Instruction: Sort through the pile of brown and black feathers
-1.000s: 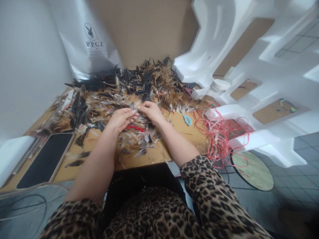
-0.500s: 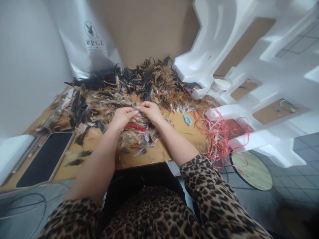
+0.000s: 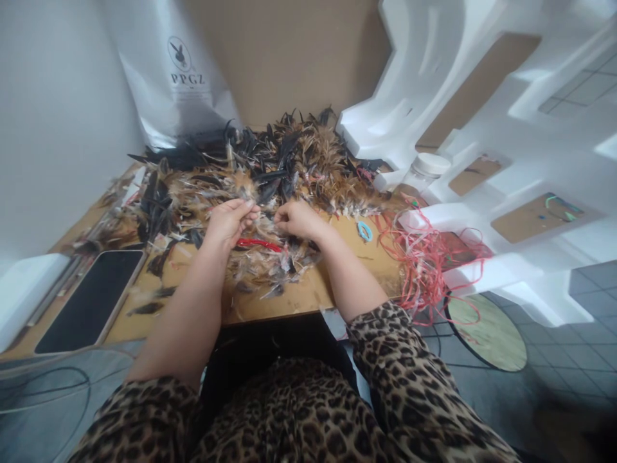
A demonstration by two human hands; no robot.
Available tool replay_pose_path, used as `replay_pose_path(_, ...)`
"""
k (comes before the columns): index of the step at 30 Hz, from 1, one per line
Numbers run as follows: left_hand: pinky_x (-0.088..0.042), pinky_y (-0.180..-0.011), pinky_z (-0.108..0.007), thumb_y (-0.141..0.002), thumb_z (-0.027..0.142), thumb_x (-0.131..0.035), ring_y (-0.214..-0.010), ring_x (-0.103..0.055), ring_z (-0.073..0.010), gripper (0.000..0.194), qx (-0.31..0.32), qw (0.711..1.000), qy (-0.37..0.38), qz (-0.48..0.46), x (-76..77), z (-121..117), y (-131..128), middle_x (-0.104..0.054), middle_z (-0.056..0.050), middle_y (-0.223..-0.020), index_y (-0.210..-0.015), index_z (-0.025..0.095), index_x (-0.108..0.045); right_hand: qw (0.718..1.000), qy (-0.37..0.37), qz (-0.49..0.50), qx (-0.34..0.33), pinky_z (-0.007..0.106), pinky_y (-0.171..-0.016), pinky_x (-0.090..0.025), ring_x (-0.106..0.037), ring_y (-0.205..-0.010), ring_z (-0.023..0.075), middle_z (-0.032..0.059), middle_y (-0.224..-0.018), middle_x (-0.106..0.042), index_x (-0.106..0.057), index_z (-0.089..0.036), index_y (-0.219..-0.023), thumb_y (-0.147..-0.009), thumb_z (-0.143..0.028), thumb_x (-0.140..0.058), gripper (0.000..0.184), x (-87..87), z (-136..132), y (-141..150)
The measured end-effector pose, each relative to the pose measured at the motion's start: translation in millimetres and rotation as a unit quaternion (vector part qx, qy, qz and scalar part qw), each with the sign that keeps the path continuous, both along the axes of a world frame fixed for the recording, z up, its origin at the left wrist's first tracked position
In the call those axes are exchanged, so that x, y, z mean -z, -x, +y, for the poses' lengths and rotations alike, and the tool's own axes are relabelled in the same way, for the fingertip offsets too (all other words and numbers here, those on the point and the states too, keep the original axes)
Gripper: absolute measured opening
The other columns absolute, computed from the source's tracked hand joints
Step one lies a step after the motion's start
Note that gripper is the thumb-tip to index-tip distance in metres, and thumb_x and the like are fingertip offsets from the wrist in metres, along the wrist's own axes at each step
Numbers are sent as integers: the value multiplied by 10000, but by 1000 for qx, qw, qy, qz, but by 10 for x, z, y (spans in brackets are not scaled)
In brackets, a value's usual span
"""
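Note:
Pinched between the thumb and fingers of my left hand (image 3: 230, 222) is a small brown feather (image 3: 245, 186), its fluffy end pointing up and away. My right hand (image 3: 301, 220) is closed a short way to the right, fingertips together over the feathers; whatever it grips, if anything, is too small to make out. A red strip (image 3: 260, 245) lies just below and between both hands. Loose pale and brown feathers (image 3: 270, 273) are scattered around it on the tabletop. Behind my hands spreads a large heap of black and brown feathers (image 3: 318, 151).
A phone (image 3: 91, 302) lies at the left. Right of my hands are a blue ring (image 3: 365, 231), tangled red cord (image 3: 424, 270) and a lidded jar (image 3: 427, 170). White foam pieces (image 3: 482, 116) rise at the right; a printed bag (image 3: 180, 83) stands behind.
My hands were together at the fingertips and have parted. My left hand has drawn slightly left with the feather, and my right hand has moved slightly right and closer to the table.

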State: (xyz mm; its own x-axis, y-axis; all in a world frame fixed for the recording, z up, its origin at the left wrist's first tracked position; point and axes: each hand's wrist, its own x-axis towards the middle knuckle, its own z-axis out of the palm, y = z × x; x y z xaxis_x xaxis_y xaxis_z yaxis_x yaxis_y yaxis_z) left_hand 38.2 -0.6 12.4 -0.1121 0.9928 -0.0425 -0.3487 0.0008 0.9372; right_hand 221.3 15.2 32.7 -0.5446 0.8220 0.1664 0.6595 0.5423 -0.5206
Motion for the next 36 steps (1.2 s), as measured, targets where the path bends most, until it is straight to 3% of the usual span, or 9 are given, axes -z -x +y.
replay_pose_path(5, -391, -439, -121, -618, 210, -739, -501, -561, -43, 176, 0, 1000, 12, 4, -7, -11, -11, -669, -45, -658, -666, 100, -611, 992, -37, -116, 9, 241, -635, -336, -568, -759, 156, 52, -880, -684, -682, -190, -918, -680, -274, -628, 258, 8, -48, 70)
replay_pose_path(8, -392, -443, -123, -616, 212, -742, -502, -561, -43, 177, 3, 1000, 12, 4, -4, -13, -11, -670, -44, -662, -667, 101, -614, 988, -42, -145, 27, 253, -639, -336, -577, -784, 176, 75, -861, -687, -688, -181, -855, -704, -243, -589, 191, 44, -36, 90)
replay_pose_path(11, -393, -444, -119, -617, 214, -739, -503, -560, -40, 173, 5, 1000, 8, 0, 9, -6, -6, -670, -45, -662, -672, 96, -626, 992, -41, -96, 70, 250, -642, -345, -570, -727, 155, 77, -779, -681, -683, -159, -754, -730, -219, -546, 151, 68, 12, 51)
replay_pose_path(15, -402, -440, -120, -615, 212, -743, -500, -564, -43, 177, 8, 1000, 8, -11, 28, 8, 0, -670, -45, -657, -673, 95, -624, 992, 15, 82, 98, 218, -565, -338, -498, -562, 91, 23, -613, -616, -636, -127, -654, -718, -254, -561, 161, 80, 97, -28)
replay_pose_path(18, -413, -435, -119, -617, 199, -749, -505, -579, -51, 180, 16, 999, 19, -23, 32, 8, 0, -675, -49, -665, -688, 96, -620, 955, 144, 240, 95, 197, -468, -302, -423, -449, 56, -14, -530, -560, -600, -122, -642, -710, -315, -590, 205, 78, 129, -43)
replay_pose_path(23, -430, -437, -108, -668, 136, -709, -547, -616, -63, 107, 75, 995, 52, -38, 19, -25, -29, -697, -81, -740, -721, 85, -631, 832, 319, 450, 55, 162, -394, -241, -389, -416, 20, -36, -590, -579, -541, -138, -682, -594, -380, -723, 315, 75, 114, 20)
replay_pose_path(26, -432, -436, -102, -697, 111, -682, -555, -621, -64, 68, 118, 990, 62, -55, 9, -48, -56, -701, -100, -774, -735, 74, -640, 781, 370, 503, 30, 151, -396, -232, -382, -419, 11, -60, -568, -543, -515, -141, -692, -535, -364, -776, 378, 91, 94, 75)
replay_pose_path(30, -441, -452, -100, -705, 88, -668, -557, -614, -57, 53, 128, 986, 67, -87, -15, -42, -40, -698, -96, -785, -749, 77, -640, 757, 393, 522, 19, 148, -406, -227, -377, -432, 11, -77, -552, -499, -503, -148, -721, -541, -331, -786, 382, 81, 59, 111)
replay_pose_path(36, -460, -493, -105, -703, 105, -668, -586, -612, -48, 58, 47, 993, 20, -103, -80, -7, 104, -703, -68, -826, -693, 102, -611, 771, 397, 496, -51, 155, -427, -239, -368, -444, 15, -69, -532, -475, -493, -137, -669, -587, -301, -765, 328, -17, 39, -22)
